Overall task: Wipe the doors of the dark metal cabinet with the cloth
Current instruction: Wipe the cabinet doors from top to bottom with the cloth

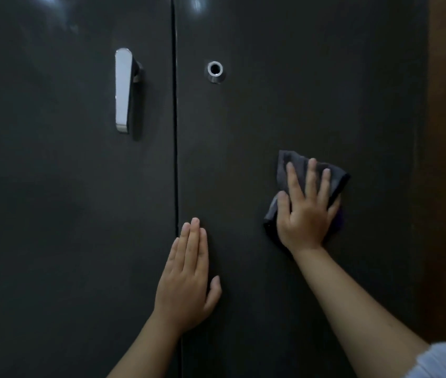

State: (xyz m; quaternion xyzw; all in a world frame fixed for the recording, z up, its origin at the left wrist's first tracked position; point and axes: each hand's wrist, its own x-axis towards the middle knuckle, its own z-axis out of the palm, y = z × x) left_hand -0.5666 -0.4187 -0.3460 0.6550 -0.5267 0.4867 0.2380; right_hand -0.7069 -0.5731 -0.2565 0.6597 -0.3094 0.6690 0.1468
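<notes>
Right hand (305, 214), fingers spread flat, pressed the crumpled grey cloth (295, 170) against the smooth dark right door (298, 91). Left hand (187, 276) lay flat, grip wide, beside the door seam (175, 132). Chrome handle (123, 90) up-left.

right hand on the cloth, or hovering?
Touching. The head view shows the right hand lying flat on the cloth, fingers spread straight, pressing it against the right cabinet door.
</notes>
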